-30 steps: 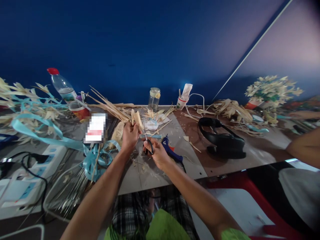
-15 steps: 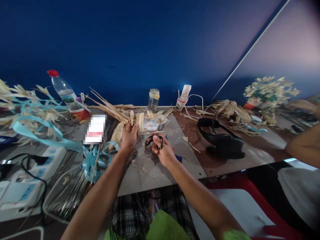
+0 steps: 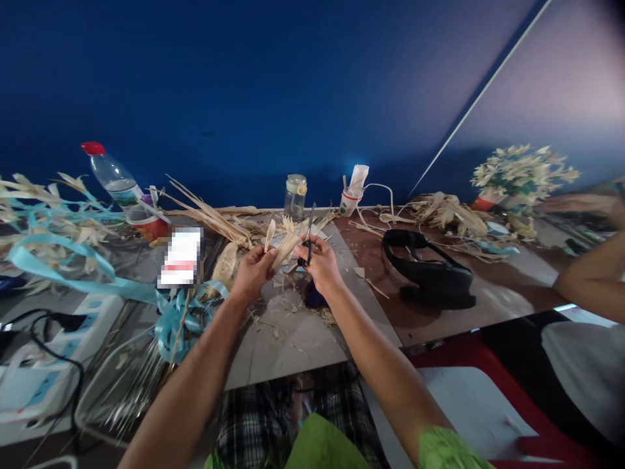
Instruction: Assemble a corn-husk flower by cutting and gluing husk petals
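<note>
Left hand (image 3: 252,272) closed on pale husk strips (image 3: 282,246), pinching them so they fan up toward 1 o'clock. Right hand (image 3: 319,264) closed on black-handled scissors (image 3: 308,240), blades pointing to 12 o'clock, just beside strips at their 3 o'clock. Both hands near each other above grey table (image 3: 297,339). Glass jar (image 3: 295,195) at 12 o'clock from hands. Black headset (image 3: 430,277) at 3 o'clock, well apart. Blue ribbon (image 3: 180,312) at 8 o'clock from left hand.
</note>
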`<state>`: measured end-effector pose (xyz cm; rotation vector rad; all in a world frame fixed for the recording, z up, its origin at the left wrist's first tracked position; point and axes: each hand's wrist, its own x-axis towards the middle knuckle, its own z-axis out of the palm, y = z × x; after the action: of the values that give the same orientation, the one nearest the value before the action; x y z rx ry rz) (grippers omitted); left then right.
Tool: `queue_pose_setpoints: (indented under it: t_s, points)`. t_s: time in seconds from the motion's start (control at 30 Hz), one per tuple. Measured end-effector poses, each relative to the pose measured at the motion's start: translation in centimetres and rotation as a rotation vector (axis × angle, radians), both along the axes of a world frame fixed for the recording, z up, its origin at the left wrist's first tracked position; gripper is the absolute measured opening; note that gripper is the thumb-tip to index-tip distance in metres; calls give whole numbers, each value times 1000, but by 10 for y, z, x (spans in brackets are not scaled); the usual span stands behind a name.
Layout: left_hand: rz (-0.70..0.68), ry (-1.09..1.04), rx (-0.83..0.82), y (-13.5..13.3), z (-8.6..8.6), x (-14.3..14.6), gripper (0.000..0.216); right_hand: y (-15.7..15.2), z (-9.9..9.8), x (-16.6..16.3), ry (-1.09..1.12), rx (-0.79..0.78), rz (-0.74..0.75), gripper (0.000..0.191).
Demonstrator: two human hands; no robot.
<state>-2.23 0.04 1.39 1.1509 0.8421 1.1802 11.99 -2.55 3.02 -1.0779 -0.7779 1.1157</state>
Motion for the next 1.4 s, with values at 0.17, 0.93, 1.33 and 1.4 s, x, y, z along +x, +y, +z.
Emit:
queue_pose_setpoints:
  t_s: [0.17,0.93,1.33,1.4]
  points:
    - [9,-62,-25,2,1,-1,28,2,-8,1,55,100,-20,39]
    - [-267,-273,-265,-9,-2,7,37,5,-20,-3,-273,337,-350,34]
    - [7,-314,-138,-10,6,12,23,-5,-21,-14,-547,308,-226,32]
    - [33,-311,-134,-9,6,12,24,-5,-21,-15,-560,298,-204,31]
